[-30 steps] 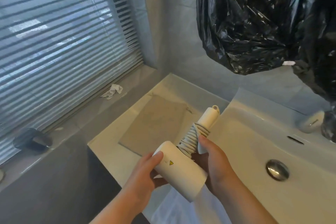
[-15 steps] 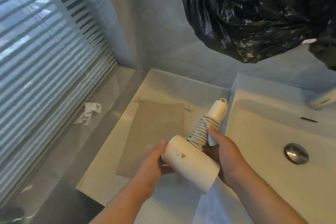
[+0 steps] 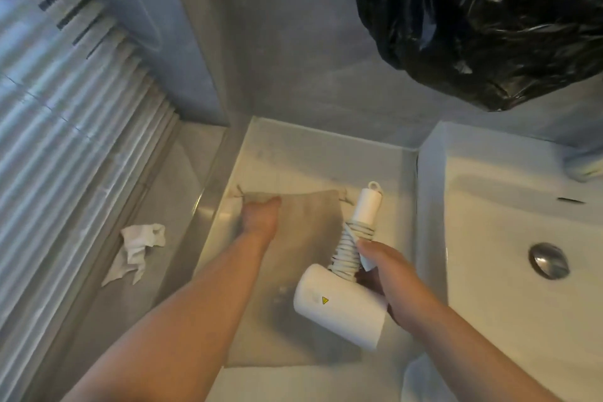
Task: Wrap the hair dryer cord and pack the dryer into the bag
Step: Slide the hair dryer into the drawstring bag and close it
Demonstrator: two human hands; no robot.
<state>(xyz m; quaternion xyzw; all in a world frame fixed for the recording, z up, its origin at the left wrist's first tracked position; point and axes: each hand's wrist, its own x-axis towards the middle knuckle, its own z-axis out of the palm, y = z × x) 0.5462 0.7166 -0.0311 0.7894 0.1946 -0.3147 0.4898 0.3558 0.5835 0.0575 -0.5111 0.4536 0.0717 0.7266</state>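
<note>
Two hands: R hand (image 3: 396, 284) clamped on dryer (image 3: 339, 305), L hand (image 3: 261, 215) fingers hidden, grip unclear, on bag (image 3: 306, 238).

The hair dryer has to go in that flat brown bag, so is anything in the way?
No object lies between the hair dryer and the bag. The right hand holds the dryer just above the bag. But the bag lies flat and looks closed, and the left hand is at its top edge, so the mouth needs opening first.
</note>
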